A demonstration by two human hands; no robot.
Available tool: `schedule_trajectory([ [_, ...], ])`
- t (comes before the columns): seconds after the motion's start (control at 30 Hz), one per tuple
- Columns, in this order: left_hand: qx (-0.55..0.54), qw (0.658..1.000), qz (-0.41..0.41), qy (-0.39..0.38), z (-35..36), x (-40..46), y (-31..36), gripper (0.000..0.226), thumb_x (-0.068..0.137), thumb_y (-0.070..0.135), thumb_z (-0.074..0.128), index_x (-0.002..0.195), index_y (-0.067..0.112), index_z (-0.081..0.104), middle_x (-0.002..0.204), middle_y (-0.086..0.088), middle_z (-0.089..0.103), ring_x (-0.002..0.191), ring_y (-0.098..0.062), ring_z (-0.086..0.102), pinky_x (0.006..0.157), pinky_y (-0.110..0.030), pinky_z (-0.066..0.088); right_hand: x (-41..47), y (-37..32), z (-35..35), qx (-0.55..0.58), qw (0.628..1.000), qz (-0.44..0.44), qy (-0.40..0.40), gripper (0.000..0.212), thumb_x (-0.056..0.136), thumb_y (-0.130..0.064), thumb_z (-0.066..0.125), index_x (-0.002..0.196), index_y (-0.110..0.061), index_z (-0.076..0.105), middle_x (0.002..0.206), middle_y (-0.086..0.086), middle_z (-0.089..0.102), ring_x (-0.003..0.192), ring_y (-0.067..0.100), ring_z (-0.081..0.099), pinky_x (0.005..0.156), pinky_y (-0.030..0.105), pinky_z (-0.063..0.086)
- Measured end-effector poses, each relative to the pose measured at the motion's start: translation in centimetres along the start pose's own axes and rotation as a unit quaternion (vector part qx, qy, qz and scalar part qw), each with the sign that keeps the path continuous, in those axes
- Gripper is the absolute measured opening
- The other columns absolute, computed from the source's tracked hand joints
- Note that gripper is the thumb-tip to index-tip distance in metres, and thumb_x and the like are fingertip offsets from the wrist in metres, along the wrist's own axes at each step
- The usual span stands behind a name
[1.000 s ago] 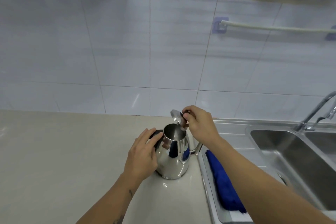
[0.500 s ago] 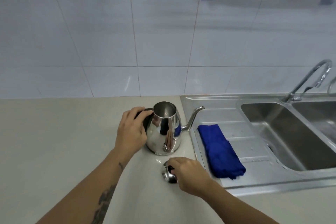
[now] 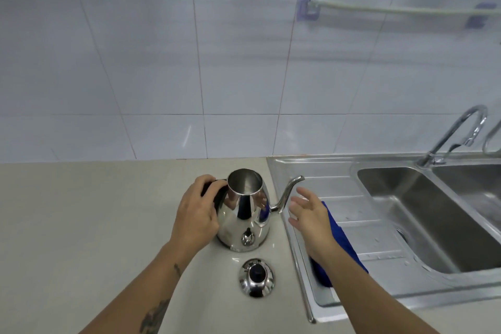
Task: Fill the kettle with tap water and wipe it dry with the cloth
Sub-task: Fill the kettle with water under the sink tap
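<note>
Right hand (image 3: pixel 309 214) left lid (image 3: pixel 256 277), open beside kettle (image 3: pixel 244 211) spout

Light: bright, even, soft shadows.
Glare: highlights on kettle (image 3: pixel 244 214) and lid (image 3: pixel 256 277).
Blur: wall (image 3: pixel 162 49) and rail (image 3: pixel 393 10) smeared.
Distortion: sink (image 3: pixel 423 214) edges bow.

The shiny steel kettle (image 3: pixel 244 214) stands upright and lidless on the desk (image 3: pixel 81 225), spout toward the sink. Its lid (image 3: pixel 256 277) lies just in front. The blue cloth (image 3: pixel 339 239) rests on the drainboard.
</note>
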State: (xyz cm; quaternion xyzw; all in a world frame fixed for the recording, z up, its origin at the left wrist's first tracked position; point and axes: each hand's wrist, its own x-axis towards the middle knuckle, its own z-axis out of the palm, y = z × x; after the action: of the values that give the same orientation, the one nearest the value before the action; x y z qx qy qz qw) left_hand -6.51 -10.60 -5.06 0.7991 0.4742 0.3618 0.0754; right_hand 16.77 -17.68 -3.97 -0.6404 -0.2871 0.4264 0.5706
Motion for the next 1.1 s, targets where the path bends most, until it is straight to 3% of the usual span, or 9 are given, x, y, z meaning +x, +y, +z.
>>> schedule_trajectory([
  [0.1,0.006,1.0,0.01,0.001,-0.2,0.4,-0.6,0.066,0.07,-0.01,0.055,0.122,0.029,0.056,0.119,0.007,0.05,0.1,-0.018,0.054,0.088,-0.034,0.048,1.5,-1.0,1.0,0.028,0.998,0.037,-0.03,0.029,0.097,-0.006,0.058,0.122,-0.02,0.063,0.118,0.002,0.068,0.114,0.019,0.063,0.103,0.041,0.049],
  [0.2,0.004,1.0,0.021,0.009,-0.4,0.9,-1.1,0.062,0.071,-0.011,0.055,0.116,0.03,0.06,0.112,0.009,0.054,0.093,-0.017,0.053,0.082,-0.036,0.048,2.5,-0.8,1.9,0.026,0.999,0.033,-0.007,0.019,0.097,-0.008,0.06,0.101,-0.023,0.07,0.111,0.001,0.071,0.113,0.02,0.064,0.103,0.045,0.05],
  [0.3,-0.019,1.0,0.018,0.01,-0.6,1.7,-1.3,0.058,0.072,-0.012,0.055,0.111,0.029,0.063,0.106,0.013,0.056,0.091,-0.015,0.053,0.08,-0.036,0.049,3.1,-0.8,2.0,0.009,1.0,-0.008,0.027,0.023,0.094,-0.003,0.063,0.093,-0.024,0.072,0.101,-0.001,0.074,0.106,0.02,0.069,0.097,0.045,0.056],
  [0.57,-0.078,0.992,0.093,0.033,-1.5,4.7,3.0,0.047,0.079,-0.006,0.049,0.111,0.023,0.066,0.105,0.008,0.057,0.095,-0.017,0.055,0.084,-0.038,0.05,1.9,-3.9,-2.2,0.028,0.994,-0.091,0.054,0.017,0.09,0.001,0.066,0.092,-0.013,0.073,0.093,0.012,0.075,0.089,0.024,0.071,0.071,0.026,0.063],
  [0.8,-0.141,0.98,0.132,0.042,-0.4,7.2,10.5,0.053,0.074,-0.011,0.047,0.107,0.027,0.065,0.104,0.013,0.055,0.097,-0.015,0.053,0.082,-0.033,0.05,0.6,-8.4,-9.4,0.019,0.981,-0.168,0.099,0.019,0.087,0.003,0.068,0.088,-0.014,0.075,0.096,0.022,0.075,0.09,0.033,0.071,0.087,0.048,0.059],
  [1.1,-0.19,0.961,0.194,0.057,4.5,6.9,21.9,0.041,0.083,-0.005,0.047,0.108,0.018,0.071,0.107,0.009,0.063,0.097,-0.009,0.063,0.083,-0.029,0.055,0.1,-8.9,-22.2,0.039,0.969,-0.189,0.152,0.016,0.088,0.003,0.068,0.1,-0.007,0.073,0.09,0.013,0.076,0.09,0.034,0.072,0.078,0.041,0.059],
])
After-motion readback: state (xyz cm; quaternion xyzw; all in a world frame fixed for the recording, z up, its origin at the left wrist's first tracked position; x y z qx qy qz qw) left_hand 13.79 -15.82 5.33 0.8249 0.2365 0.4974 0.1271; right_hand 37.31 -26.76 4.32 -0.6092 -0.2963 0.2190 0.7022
